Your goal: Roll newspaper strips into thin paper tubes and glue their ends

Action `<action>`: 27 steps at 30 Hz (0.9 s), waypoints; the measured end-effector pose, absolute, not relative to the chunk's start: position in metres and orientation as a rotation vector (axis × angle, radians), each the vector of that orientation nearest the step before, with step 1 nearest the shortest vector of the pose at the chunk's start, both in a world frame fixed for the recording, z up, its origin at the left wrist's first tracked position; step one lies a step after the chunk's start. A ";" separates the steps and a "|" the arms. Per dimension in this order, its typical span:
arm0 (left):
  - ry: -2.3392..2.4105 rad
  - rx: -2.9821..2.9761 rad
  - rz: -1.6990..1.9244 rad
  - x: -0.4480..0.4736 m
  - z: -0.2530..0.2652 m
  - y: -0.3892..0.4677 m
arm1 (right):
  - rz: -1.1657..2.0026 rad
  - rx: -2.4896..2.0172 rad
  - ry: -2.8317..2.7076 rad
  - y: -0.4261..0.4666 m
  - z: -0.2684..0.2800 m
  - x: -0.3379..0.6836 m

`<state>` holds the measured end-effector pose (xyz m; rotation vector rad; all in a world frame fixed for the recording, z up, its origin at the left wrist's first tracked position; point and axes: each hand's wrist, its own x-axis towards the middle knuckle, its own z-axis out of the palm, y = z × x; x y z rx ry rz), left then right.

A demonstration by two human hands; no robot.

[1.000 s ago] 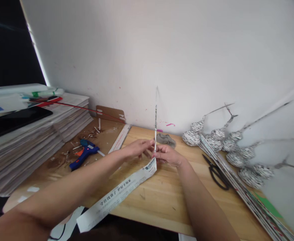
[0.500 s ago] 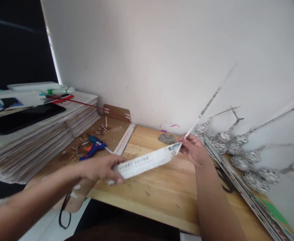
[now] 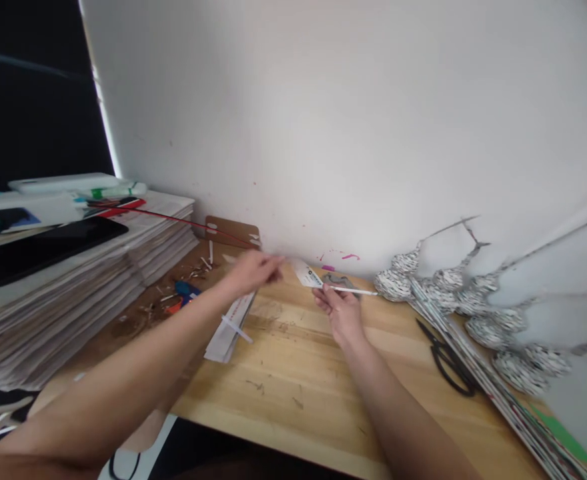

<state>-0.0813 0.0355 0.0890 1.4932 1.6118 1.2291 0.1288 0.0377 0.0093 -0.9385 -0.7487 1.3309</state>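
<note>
Right grip (image 3: 341, 309) is pinching a paper strip (image 3: 307, 273) above the bench (image 3: 313, 360); left grip (image 3: 254, 271) is blurring, hold unclear; the strip is looking light, creasable, probably best taken by its firmer rolled end

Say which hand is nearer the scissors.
Right. The right hand, holding the paper tube, is left of the scissors, apart from them; the left hand is farther left.

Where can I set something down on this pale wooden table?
The front middle of the table is bare save small dark marks, between white paper strips and right forearm. The right side is crowded: black metal scissors, thin paper rods, woven paper gourds.
</note>
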 end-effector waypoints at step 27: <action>1.384 0.779 1.519 -0.087 0.059 0.111 | 1.379 -1.070 -0.877 0.017 0.003 0.104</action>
